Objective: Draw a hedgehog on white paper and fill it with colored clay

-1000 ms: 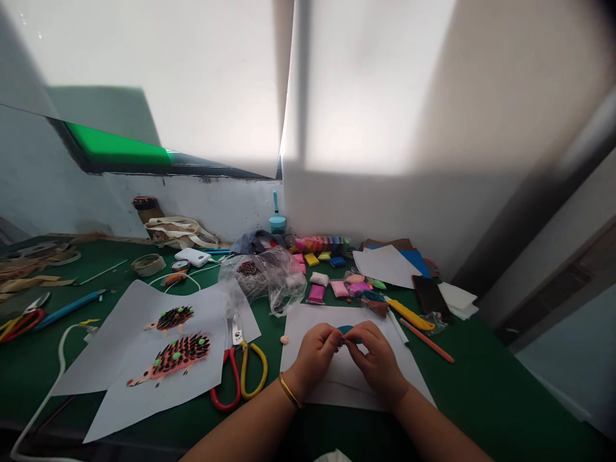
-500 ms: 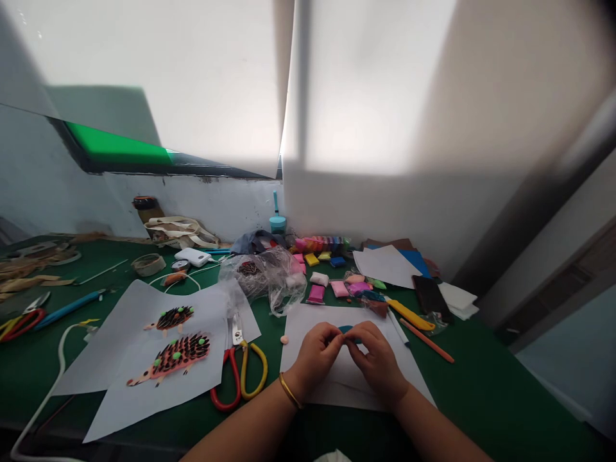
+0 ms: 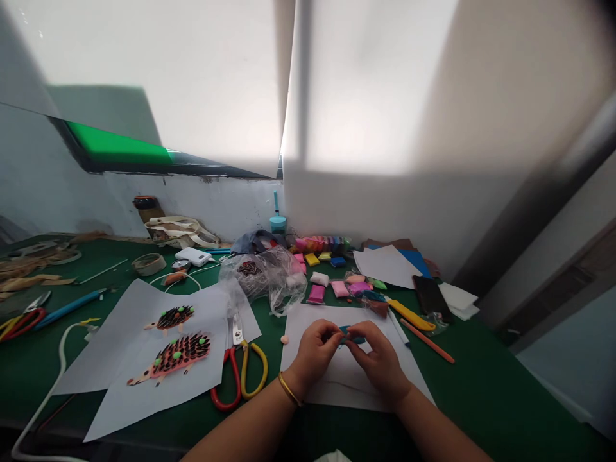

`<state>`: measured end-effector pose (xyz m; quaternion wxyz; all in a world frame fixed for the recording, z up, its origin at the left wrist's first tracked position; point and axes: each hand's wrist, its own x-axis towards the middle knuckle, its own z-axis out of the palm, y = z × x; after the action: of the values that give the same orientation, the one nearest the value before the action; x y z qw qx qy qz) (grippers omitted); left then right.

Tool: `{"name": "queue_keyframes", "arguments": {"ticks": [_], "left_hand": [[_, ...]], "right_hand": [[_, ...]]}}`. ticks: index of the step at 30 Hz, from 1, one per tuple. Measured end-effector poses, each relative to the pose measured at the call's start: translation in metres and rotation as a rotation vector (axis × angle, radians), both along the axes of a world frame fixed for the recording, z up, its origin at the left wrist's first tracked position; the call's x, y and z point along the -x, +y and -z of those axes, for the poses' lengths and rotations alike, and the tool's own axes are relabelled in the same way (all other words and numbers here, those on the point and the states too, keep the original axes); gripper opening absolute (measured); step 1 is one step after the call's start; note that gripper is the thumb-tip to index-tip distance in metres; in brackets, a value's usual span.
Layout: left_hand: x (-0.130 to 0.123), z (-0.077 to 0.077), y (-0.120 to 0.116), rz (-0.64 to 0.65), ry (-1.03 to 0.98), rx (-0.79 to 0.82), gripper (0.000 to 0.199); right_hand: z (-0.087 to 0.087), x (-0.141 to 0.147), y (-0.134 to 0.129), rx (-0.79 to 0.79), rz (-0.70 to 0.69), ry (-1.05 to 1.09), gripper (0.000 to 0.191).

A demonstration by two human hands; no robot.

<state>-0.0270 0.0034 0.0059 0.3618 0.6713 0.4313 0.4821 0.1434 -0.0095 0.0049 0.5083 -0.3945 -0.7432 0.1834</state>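
Note:
A small flat piece of teal modelling clay point(image 3: 344, 330) is pinched between my two hands, over a white sheet of paper point(image 3: 339, 385). My left hand point(image 3: 317, 350) grips its left end with thumb and fingertips; a gold bangle sits on that wrist. From the other side my right hand point(image 3: 378, 359) holds the clay between thumb and forefinger, and part of the piece is hidden behind the fingers. Just left of the paper lies a small pale clay disc point(image 3: 285, 339).
Scissors with red and yellow handles point(image 3: 238, 372) lie left of the paper, overlapping sheets with two hedgehog pictures point(image 3: 180, 356). Behind are clay packets point(image 3: 316, 294) and a crumpled plastic bag point(image 3: 269, 276). To the right rest a yellow cutter point(image 3: 410, 315), an orange stick point(image 3: 427, 341) and a phone point(image 3: 432, 298).
My fingertips have shifted slightly apart on the clay, and more of its teal surface shows between them. The things on the table have stayed put.

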Motion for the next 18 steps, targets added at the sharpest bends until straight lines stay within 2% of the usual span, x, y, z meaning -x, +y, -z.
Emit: {"name": "queue_keyframes", "arguments": {"ticks": [2, 5, 9, 12, 15, 18], "left_hand": [[0.0010, 0.0005, 0.0001, -0.009, 0.004, 0.003, 0.016], [0.0017, 0.0022, -0.0017, 0.022, 0.061, -0.046, 0.024], [-0.0001, 0.0026, -0.0060, 0.112, 0.121, -0.098, 0.039], [-0.0010, 0.0007, -0.0075, 0.162, 0.148, -0.096, 0.042], [-0.0007, -0.0012, -0.0066, 0.174, 0.130, -0.082, 0.037], [-0.0004, -0.0017, -0.0039, 0.134, 0.031, -0.016, 0.020]], "right_hand": [[-0.0006, 0.0005, -0.0006, 0.035, -0.020, 0.031, 0.007], [-0.0013, 0.0012, -0.0008, 0.005, -0.046, 0.009, 0.010], [0.0021, 0.0008, 0.0011, -0.067, 0.027, -0.010, 0.011], [0.0055, 0.0004, 0.0022, -0.088, 0.068, -0.013, 0.012], [0.0071, 0.0008, 0.0021, -0.107, 0.049, -0.068, 0.013], [0.0077, 0.0018, 0.0021, -0.126, 0.048, -0.087, 0.013]]}}
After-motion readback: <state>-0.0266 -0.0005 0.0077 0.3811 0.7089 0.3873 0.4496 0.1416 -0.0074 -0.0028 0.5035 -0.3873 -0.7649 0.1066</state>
